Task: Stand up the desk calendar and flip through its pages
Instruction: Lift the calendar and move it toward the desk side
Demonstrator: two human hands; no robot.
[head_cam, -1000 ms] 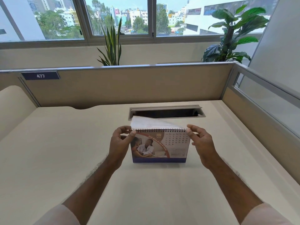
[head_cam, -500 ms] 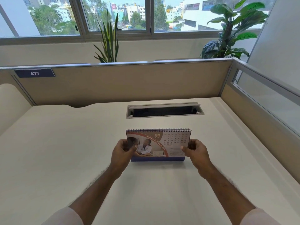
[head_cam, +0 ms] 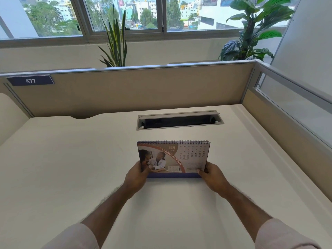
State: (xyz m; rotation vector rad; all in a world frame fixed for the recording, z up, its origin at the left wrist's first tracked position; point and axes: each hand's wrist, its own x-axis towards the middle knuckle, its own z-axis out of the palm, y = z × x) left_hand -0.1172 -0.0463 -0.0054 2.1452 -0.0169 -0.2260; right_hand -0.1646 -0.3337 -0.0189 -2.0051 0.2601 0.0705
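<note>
Two hands pinch the desk calendar (head_cam: 173,159) at its lower corners: left hand (head_cam: 137,177) grasping the bottom-left, right hand (head_cam: 212,175) the bottom-right. Calendar stands mid-desk (head_cam: 71,168), long axis left-right, spiral on top, above the fingertips, both hands equally near. Reads "JUN", "HAVE REGULAR HEALTH CHECKS"; partition plate (head_cam: 30,80) reads "477".

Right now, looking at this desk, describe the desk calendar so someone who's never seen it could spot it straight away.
Start at the cream cubicle desk and find the grey rectangular cable slot set into its top. Just nearer the person stands the spiral-bound desk calendar, with the left hand and right hand at its lower corners. It is the only printed item, showing JUN, a date grid and a photo.
</note>
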